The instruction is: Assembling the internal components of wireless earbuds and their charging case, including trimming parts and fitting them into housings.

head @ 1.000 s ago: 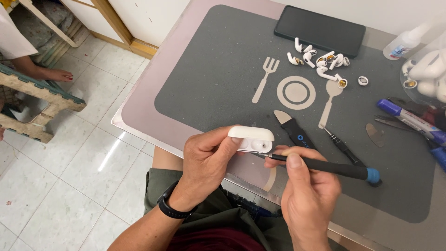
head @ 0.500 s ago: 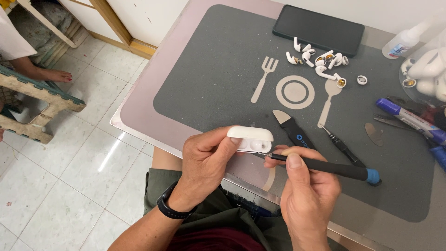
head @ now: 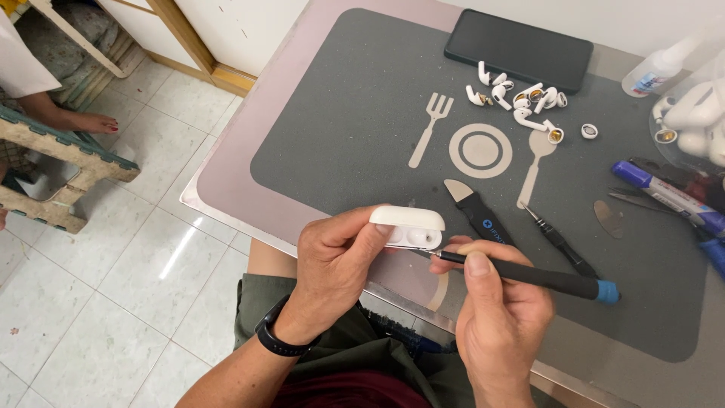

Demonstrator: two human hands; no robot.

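White floor tiles run off to one side of the table (head: 226, 181), and a dark grey placemat (head: 347, 143) printed with a pale fork, plate and spoon covers most of the tabletop in front of me. I take the printed plate (head: 480, 150) as my landmark. My left hand (head: 336, 268) is on my side of it, over the table's near edge, curled around a small white earbud case (head: 408, 224), thumb along its near side and fingertips under it, so the case sits off the mat, tilted with its rounded lid up. My right hand (head: 502, 317) is just beside the left, closed around a black screwdriver (head: 529, 275) with a blue end cap; its fine tip touches the underside of the case. Between the plate and my hands lies a black pry tool (head: 477, 209) with a pale blade, and beside it, below the printed spoon, a thin black driver (head: 557, 242). Beyond the plate, a scatter of white earbuds (head: 521, 98) lies on the mat, with a dark phone (head: 518, 47) flat behind them. Far out on the spoon side of the plate lie blue pens (head: 664, 193) and a clear squeeze bottle (head: 657, 69). A black band (head: 276, 338) wraps my left wrist.
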